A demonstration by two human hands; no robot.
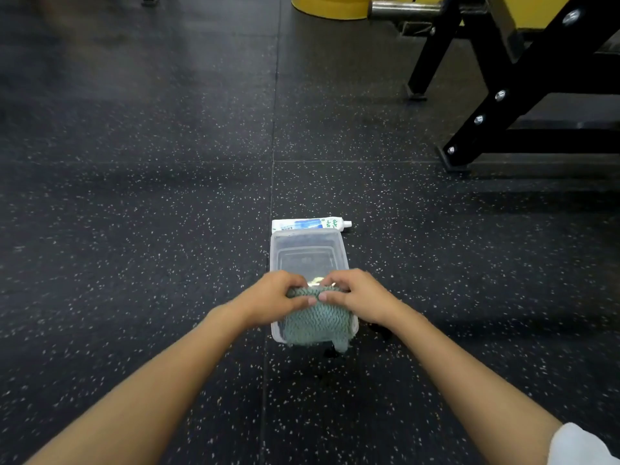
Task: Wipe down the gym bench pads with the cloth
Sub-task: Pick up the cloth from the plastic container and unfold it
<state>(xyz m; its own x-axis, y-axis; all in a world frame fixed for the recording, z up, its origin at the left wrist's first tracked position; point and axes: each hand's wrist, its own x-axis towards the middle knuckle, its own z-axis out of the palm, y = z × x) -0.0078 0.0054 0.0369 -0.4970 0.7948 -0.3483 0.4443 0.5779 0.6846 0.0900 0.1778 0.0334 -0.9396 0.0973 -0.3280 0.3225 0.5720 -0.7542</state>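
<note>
Here, the far left shows only the dark speckled rubber floor point(117, 196). Toward the centre, the left hand point(268, 298) grasps the top edge of the grey-green cloth point(317, 325), with its fingers curled over the fold and the thumb on the near side. The cloth hangs over the near end of a clear plastic container point(341, 245) that stands on the floor, and its lower part drapes over the near rim. I cannot tell if there is water in the container. Just behind its far wall lies a white tube point(310, 224), on its side. The right hand point(364, 297) grasps the same top edge of the cloth, and the two thumb tips almost meet. Some darker spots on the floor beside the near right corner may be drops, but this is not sure.

Further right stands a black steel frame point(503, 95) with bolts, and above it a metal bar point(402, 8) and a yellow object point(328, 6). No bench pad is in view.

In my judgement the task is only at its preparation: the cloth is being readied over the container, and no wiping shows. The pads themselves, all of them, remain to be wiped.
</note>
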